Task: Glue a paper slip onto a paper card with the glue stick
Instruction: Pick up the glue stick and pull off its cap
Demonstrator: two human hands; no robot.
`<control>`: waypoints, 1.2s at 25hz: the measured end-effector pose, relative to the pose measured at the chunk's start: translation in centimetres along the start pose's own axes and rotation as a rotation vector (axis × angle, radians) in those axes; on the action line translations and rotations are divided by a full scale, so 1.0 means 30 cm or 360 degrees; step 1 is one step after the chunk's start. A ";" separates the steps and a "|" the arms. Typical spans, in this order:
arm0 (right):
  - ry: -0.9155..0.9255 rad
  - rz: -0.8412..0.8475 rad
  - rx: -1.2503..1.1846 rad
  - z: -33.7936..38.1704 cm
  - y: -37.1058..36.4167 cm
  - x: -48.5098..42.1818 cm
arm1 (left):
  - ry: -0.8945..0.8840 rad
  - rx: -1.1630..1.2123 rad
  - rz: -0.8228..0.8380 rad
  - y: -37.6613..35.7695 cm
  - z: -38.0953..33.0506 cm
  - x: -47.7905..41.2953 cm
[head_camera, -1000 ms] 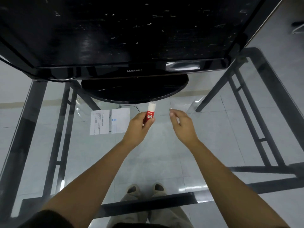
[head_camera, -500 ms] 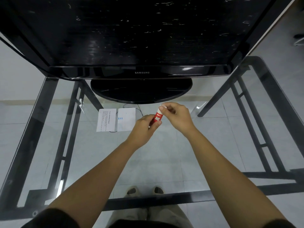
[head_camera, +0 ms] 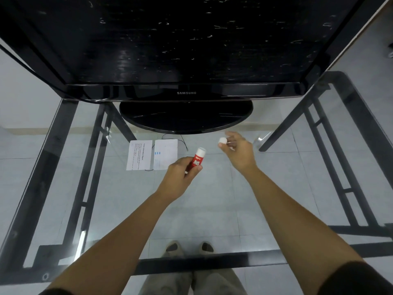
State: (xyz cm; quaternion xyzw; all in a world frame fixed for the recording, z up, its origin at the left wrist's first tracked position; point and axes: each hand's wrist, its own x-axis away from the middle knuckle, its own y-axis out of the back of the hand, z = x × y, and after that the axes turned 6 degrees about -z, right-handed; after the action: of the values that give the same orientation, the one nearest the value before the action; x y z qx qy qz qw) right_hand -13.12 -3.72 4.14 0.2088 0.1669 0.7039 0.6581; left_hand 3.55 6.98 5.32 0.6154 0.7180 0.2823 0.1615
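Note:
My left hand (head_camera: 180, 174) grips a red glue stick (head_camera: 198, 160) by its lower half, its uncapped white top tilted up and to the right. My right hand (head_camera: 239, 150) pinches the white cap (head_camera: 222, 140) between its fingertips, held apart to the right of the stick. Two papers lie side by side on the glass table, left of the glue stick: a printed paper slip (head_camera: 139, 155) and a white paper card (head_camera: 165, 153) with a small blue mark. Neither hand touches the papers.
A large black Samsung TV (head_camera: 187, 50) on an oval base (head_camera: 186, 116) stands just behind the papers. The table is glass (head_camera: 212, 201) on a black metal frame (head_camera: 42, 173). A thin black cable lies by the card. My feet show through the glass.
My right hand closed on the top of the glue stick, pulled the cap off and moved right with it. My left hand kept hold of the stick.

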 end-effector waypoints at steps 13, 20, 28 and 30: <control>0.0050 0.0094 0.0382 -0.156 -0.088 -0.066 | 0.0029 0.0055 -0.0079 -0.025 0.040 -0.017; 0.0122 0.0056 0.0375 -0.058 0.001 -0.051 | 0.0023 0.0135 -0.0129 0.024 -0.013 -0.024; 0.0132 0.0175 -0.0096 0.251 0.073 0.116 | 0.0024 0.0448 -0.0327 0.170 -0.132 -0.026; 0.0125 0.0226 -0.0192 0.298 0.066 0.154 | -0.0049 0.0424 -0.0334 0.192 -0.139 -0.010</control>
State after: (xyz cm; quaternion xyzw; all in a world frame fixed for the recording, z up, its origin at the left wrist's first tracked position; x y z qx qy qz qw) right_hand -10.42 0.38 13.16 0.1523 0.1346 0.7652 0.6109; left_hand 5.76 6.30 12.06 0.5571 0.8069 0.1567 0.1180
